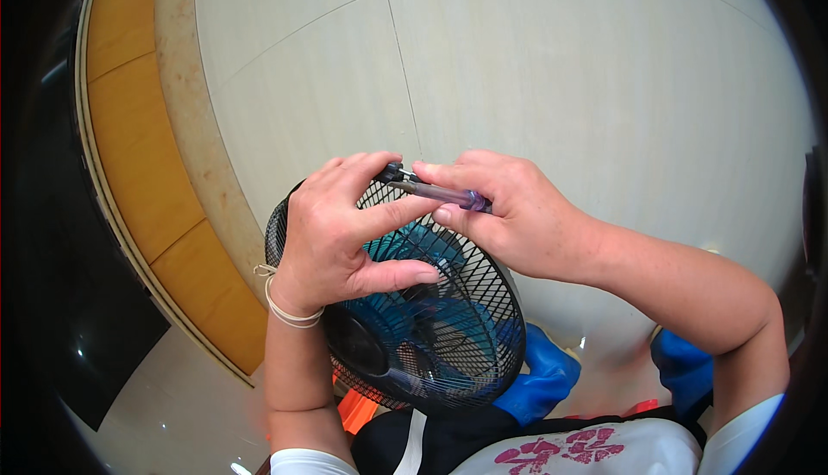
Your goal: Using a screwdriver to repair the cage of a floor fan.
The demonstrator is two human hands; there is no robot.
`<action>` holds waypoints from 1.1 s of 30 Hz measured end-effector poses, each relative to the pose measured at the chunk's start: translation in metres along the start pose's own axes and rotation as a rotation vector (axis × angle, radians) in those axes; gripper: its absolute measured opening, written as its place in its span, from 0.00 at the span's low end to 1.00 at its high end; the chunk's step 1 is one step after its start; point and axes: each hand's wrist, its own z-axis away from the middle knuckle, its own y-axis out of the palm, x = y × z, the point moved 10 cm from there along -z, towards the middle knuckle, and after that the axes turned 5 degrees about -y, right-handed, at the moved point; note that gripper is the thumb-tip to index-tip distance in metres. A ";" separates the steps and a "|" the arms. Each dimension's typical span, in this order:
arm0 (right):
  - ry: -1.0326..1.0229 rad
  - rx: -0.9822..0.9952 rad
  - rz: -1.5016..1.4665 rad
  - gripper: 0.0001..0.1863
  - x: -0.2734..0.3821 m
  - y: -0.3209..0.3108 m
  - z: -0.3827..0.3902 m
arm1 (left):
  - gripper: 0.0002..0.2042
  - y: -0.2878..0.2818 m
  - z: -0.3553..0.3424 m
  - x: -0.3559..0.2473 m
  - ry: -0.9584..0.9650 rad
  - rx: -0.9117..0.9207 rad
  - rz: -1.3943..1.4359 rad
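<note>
- Closest to my camera, along the near edge, sits a white shirt [642, 456] with a pink-red print; beside it lies black cloth [388, 445] with a white strap [415, 440] hanging down over it.
- From the near left I see the left hand [345, 225] reaching over a fan [466, 337], a cream cord [290, 313] round its wrist. It is spread, thumb well apart from the fingers, upper fingertips at a small black clip [393, 172] on the fan's far rim.
- From the right, the right hand [509, 212] grips a slim tool [453, 195] with a see-through purple handle, its dark end pointing left, just beside the clip. I cannot tell whether they touch.
- I find the fan tilted below both hands, at the near middle: black wire cage, blue blades.
- To the right of it I make out two blue shoes [548, 367].
- Pale tiled floor [604, 87] spreads across the far side.
- On my left run yellow-brown panels [142, 130], with a glossy dark surface [73, 303] beyond.
</note>
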 end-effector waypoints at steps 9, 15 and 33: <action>0.028 0.006 0.003 0.18 -0.001 0.001 -0.002 | 0.27 0.001 0.000 -0.001 -0.008 -0.015 -0.045; 0.134 0.101 -0.354 0.17 -0.020 0.007 -0.002 | 0.29 0.009 0.002 0.001 -0.020 0.081 -0.082; 0.361 0.192 -0.383 0.07 -0.038 0.006 -0.030 | 0.25 0.003 -0.005 -0.005 0.006 0.022 -0.017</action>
